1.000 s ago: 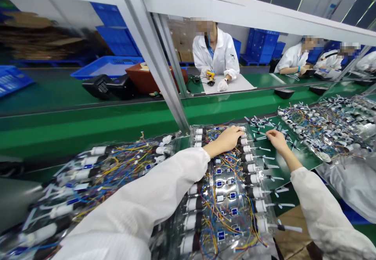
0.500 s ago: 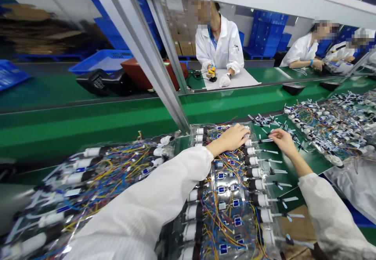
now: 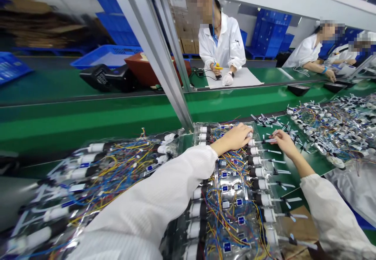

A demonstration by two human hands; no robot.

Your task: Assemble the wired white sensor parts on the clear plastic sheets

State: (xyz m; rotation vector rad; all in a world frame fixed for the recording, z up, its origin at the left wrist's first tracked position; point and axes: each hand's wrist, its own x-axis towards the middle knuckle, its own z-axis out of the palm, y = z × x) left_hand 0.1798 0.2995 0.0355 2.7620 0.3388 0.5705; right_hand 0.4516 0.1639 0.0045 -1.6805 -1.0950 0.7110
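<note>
White cyl. (image 3: 250, 134) under L hand (image 3: 237, 136), can't tell if gripped; R hand (image 3: 283, 141) pinches thin tube (image 3: 268, 140) nearby.

Factory assembly line: white-coated workers (image 3: 221, 40), green benches (image 3: 239, 102), stacked blue crates (image 3: 270, 31), wired parts (image 3: 226, 204).

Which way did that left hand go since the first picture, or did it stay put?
No, it hasn't clearly moved. Judged against the metal post and the clear plastic tray, the left hand stays at the tray's far right corner.
</note>
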